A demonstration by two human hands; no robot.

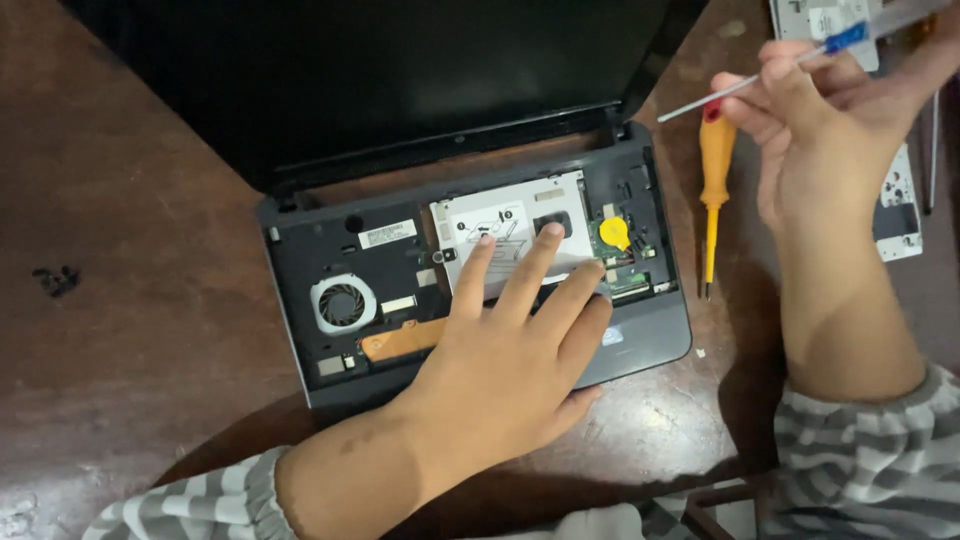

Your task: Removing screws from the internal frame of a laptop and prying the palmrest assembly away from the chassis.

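Note:
A small dark laptop [640,335] lies open on the brown table with its keyboard removed, so a round fan [342,303], a white-labelled drive plate [505,225] and a yellow coin cell [614,232] show. My left hand [510,350] lies flat on the laptop's base, fingers spread, fingertips on the drive plate. My right hand [820,120] is raised at the upper right, closed around a thin screwdriver [760,78] with a metal shaft and blue collar; its tip points left, above the table.
An orange-handled screwdriver [714,170] lies on the table right of the laptop. White panels [897,205] sit at the right edge and top right. Several small dark screws [55,280] rest at the far left. The black laptop screen [380,70] stands open behind.

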